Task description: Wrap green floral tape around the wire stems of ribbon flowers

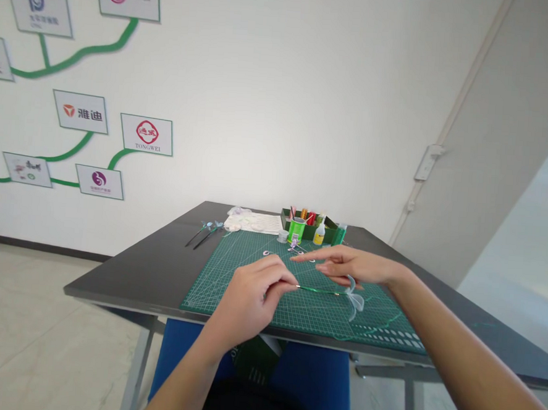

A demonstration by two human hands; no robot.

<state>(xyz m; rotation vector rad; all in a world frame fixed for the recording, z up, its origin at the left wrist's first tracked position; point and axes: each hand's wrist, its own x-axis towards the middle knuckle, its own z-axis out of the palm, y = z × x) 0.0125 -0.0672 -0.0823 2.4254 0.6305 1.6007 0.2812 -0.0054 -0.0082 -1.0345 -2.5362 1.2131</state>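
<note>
Left hand (249, 299) pinches green wire (318, 289); right hand (349, 266) grips its petal end (355, 301) above cutting mat (233, 270).

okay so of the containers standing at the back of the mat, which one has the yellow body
The small glue bottle, standing between the bright green cup and the green bottle on the right. Its body is yellow; the other two are green.

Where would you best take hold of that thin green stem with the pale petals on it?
Probably by the bare green stem, not the flimsy petals. It lies level above the cutting mat, so pinch from the side: the left hand holds its free end, the right hand the petal end.
</note>
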